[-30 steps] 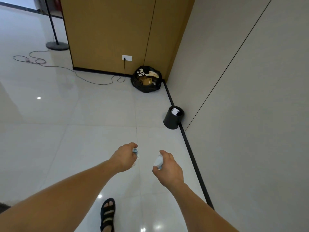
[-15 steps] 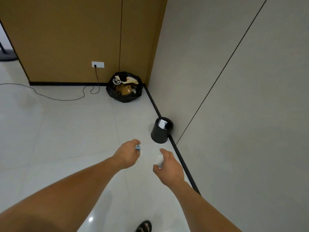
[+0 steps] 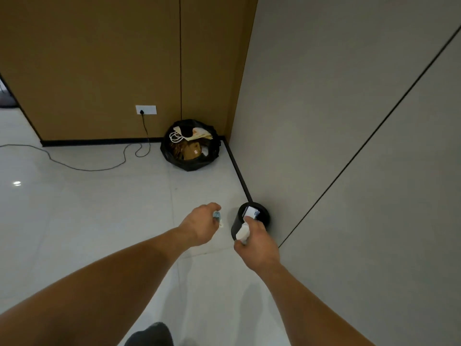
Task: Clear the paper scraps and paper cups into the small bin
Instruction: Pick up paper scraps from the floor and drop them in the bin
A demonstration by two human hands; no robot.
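Note:
The small black bin (image 3: 265, 216) stands on the floor against the grey wall, with white paper (image 3: 250, 212) showing inside it. My right hand (image 3: 259, 243) is in front of the bin's near side, shut on a white paper cup (image 3: 242, 233). My left hand (image 3: 200, 226) is to the left of the bin, closed around a crumpled paper scrap (image 3: 217, 217) with blue print that sticks out past the fingers.
A large black rubbish bag (image 3: 190, 159) with paper bags and cardboard sits in the corner. A black cable (image 3: 94, 168) runs across the white tiles from a wall socket (image 3: 146, 109). The grey wall (image 3: 349, 146) rises close on the right. A dark shoe (image 3: 152, 335) shows at the bottom edge.
I have walked closer to the bin, which now sits just beyond my hands. My right hand with the cup has come up to the bin's near side; both hands still hold their paper.

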